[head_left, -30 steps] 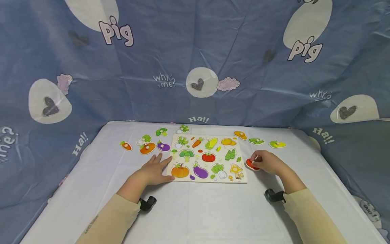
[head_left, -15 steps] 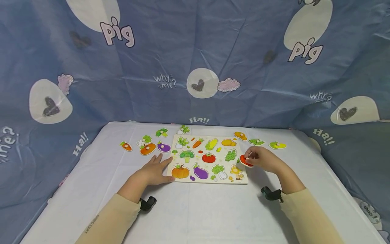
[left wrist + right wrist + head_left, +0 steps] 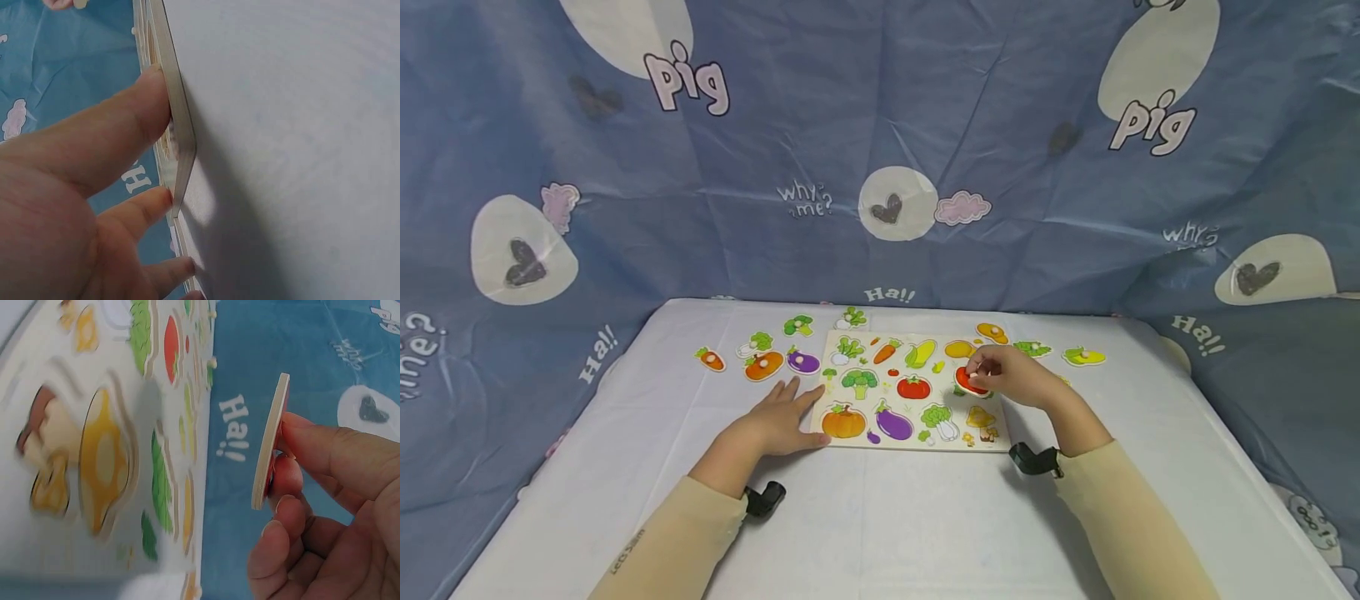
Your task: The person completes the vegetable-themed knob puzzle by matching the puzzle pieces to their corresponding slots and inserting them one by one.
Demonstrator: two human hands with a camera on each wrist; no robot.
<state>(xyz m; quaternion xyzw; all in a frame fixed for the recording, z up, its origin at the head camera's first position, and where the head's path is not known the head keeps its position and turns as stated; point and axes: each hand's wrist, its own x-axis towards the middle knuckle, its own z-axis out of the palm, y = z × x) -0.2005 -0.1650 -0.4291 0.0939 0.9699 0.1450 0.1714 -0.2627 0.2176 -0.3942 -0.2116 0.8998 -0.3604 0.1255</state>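
A wooden vegetable puzzle board [image 3: 880,442] lies on the white table, with pictured recesses for tomato, carrot, corn, eggplant and others. My left hand [image 3: 778,421] rests at the board's left edge, fingers spread; in the left wrist view the thumb [image 3: 125,115] touches the edge. My right hand [image 3: 1018,379] pinches the knob of a red tomato puzzle piece [image 3: 970,382] between thumb and fingers. That piece is held above the right part of the board, and the right wrist view shows its wooden rim [image 3: 272,444] clear of the surface. The printed tomato recess [image 3: 913,387] is left of it.
Left of the board lie carrot [image 3: 710,359], pumpkin [image 3: 763,365], eggplant [image 3: 802,361], cabbage [image 3: 755,343] and broccoli [image 3: 798,325] pieces. A radish piece [image 3: 852,317] lies behind it. Potato [image 3: 992,332], green [image 3: 1032,348] and corn [image 3: 1083,357] pieces lie at the back right. A patterned blue curtain [image 3: 760,250] stands behind.
My right hand has lifted the tomato piece from the table right of the board and carried it left, over the board. The left hand has stayed in place.
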